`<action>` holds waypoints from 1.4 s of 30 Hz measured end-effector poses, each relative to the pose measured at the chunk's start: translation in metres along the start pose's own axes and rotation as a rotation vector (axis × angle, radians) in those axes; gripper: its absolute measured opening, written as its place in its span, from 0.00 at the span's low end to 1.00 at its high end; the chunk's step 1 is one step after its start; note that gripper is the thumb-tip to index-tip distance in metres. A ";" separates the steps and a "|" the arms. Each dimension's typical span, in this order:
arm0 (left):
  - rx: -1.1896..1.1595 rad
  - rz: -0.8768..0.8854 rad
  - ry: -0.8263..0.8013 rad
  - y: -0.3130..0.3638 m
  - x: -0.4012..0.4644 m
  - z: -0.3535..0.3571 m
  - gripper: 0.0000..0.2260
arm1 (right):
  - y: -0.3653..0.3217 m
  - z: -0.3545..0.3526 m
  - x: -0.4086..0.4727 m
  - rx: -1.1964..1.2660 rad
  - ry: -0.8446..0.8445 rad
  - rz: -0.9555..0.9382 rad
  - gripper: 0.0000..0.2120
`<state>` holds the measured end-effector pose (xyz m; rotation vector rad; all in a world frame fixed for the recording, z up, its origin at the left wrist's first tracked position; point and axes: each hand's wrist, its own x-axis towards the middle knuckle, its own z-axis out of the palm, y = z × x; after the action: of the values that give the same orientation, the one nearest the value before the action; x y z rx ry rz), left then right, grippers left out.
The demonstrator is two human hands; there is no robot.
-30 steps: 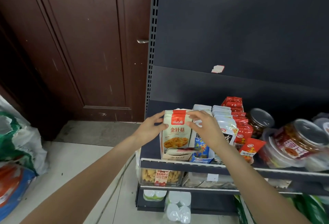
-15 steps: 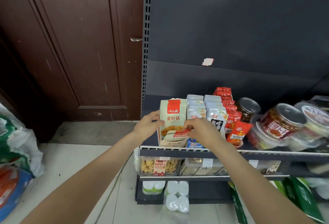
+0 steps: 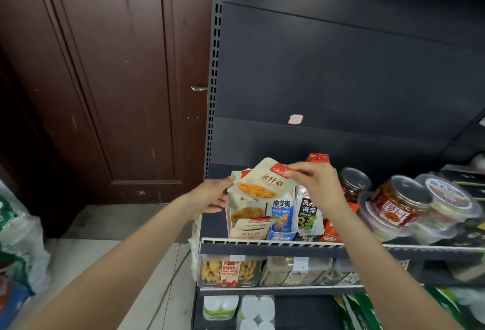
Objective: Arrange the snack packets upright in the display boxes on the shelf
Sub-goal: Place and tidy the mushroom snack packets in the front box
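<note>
Dark shop shelf point(image 3: 275, 244) beside a brown door | right hand point(image 3: 319, 188) pinches a cream snack packet point(image 3: 265, 184) by its top corner — tilted above the leftmost display box point(image 3: 244, 224) | left hand point(image 3: 212, 195), fingers straight, steadies the box | risk: slanted packet catches the rim — buckles.

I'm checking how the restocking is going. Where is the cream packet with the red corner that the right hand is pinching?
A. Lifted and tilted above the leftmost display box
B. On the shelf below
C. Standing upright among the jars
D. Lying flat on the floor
A: the right hand pinches the red corner of the cream packet, which hangs tilted above the leftmost display box, while the left hand touches that box's side.
</note>
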<state>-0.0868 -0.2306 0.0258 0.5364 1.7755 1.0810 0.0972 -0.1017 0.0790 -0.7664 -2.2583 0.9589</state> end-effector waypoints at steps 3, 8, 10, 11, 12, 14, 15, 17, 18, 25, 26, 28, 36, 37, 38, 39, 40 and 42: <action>-0.160 0.025 -0.169 0.005 -0.003 -0.008 0.18 | -0.006 -0.008 -0.002 0.164 0.047 -0.024 0.08; -0.324 0.227 -0.169 0.011 -0.009 -0.006 0.17 | -0.005 -0.014 -0.007 0.064 0.061 -0.040 0.12; -0.408 0.282 -0.159 0.014 -0.014 -0.004 0.21 | -0.003 -0.012 -0.009 0.079 0.050 0.028 0.14; -0.437 0.308 -0.163 0.016 -0.017 -0.003 0.23 | -0.004 -0.011 -0.010 0.200 0.041 0.090 0.15; -0.449 0.339 -0.165 0.017 -0.019 -0.002 0.24 | -0.006 -0.010 -0.011 0.348 0.031 0.180 0.16; -0.415 0.407 -0.149 0.018 -0.022 -0.001 0.26 | -0.011 -0.008 -0.012 0.520 0.043 0.322 0.15; -0.376 0.436 -0.120 0.017 -0.023 -0.001 0.27 | -0.010 -0.007 -0.013 0.521 0.046 0.344 0.14; -0.280 0.489 -0.027 0.016 -0.026 -0.001 0.29 | -0.008 -0.005 -0.015 0.437 0.008 0.280 0.14; -0.246 0.516 0.008 0.015 -0.028 -0.002 0.30 | -0.007 -0.004 -0.016 0.392 -0.022 0.225 0.17; -0.110 0.640 0.086 0.006 -0.035 -0.007 0.33 | -0.007 0.002 -0.018 0.418 -0.022 0.141 0.27; -0.103 0.636 0.091 0.005 -0.035 -0.008 0.34 | -0.008 0.003 -0.019 0.422 -0.018 0.134 0.27; -0.118 0.612 0.084 0.004 -0.034 -0.009 0.34 | -0.008 0.005 -0.019 0.408 -0.012 0.126 0.27; -0.292 0.350 -0.073 -0.003 -0.022 -0.014 0.23 | -0.007 -0.002 -0.011 0.429 0.009 0.149 0.17; -0.328 0.315 -0.102 -0.004 -0.019 -0.014 0.22 | -0.006 -0.003 -0.010 0.336 0.004 0.106 0.17; -0.350 0.280 -0.124 -0.006 -0.016 -0.014 0.20 | -0.004 -0.003 -0.008 0.198 0.002 0.053 0.16; -0.358 0.246 -0.140 -0.007 -0.014 -0.012 0.19 | -0.001 -0.002 -0.006 0.065 0.008 0.008 0.14; -0.357 0.212 -0.152 -0.008 -0.011 -0.011 0.18 | 0.002 -0.002 -0.003 -0.028 0.030 -0.024 0.12; -0.371 0.154 -0.167 -0.009 -0.004 -0.008 0.14 | 0.007 -0.001 0.004 -0.097 0.078 -0.043 0.06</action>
<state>-0.0909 -0.2416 0.0211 0.5217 1.3634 1.3929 0.0970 -0.0948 0.0753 -0.7804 -2.2570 0.7910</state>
